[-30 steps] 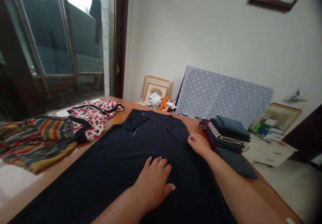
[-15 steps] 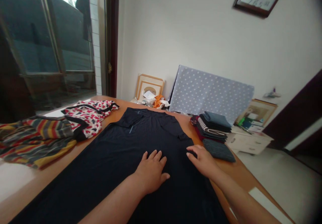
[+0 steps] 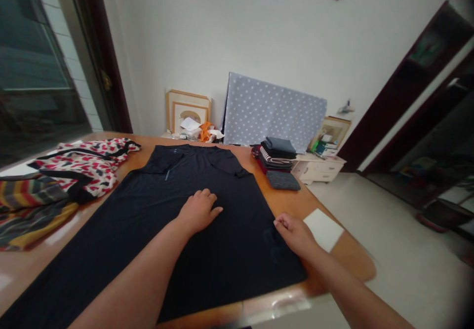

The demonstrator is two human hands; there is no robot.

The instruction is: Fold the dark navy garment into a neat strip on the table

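Observation:
A dark navy T-shirt lies spread flat on the wooden table, its collar toward the far side and a small light stripe on the chest. On the middle of the shirt rests my left hand, palm down, thumb apart and fingers slightly bent; it is open and grips nothing visible. At the shirt's right side edge, my right hand has its thumb and fingers pinched together on the fabric. Its fingertips partly hide the bit of cloth they hold.
Red-patterned clothing and a striped garment lie at the left. A stack of folded clothes stands beyond my right hand, near a white sheet. Behind the table are a polka-dot cloth and a small white cabinet.
The view has swung right and down, showing the shirt's hem. My right hand has moved down along the shirt's side and closed on its edge. My left hand still rests on the shirt.

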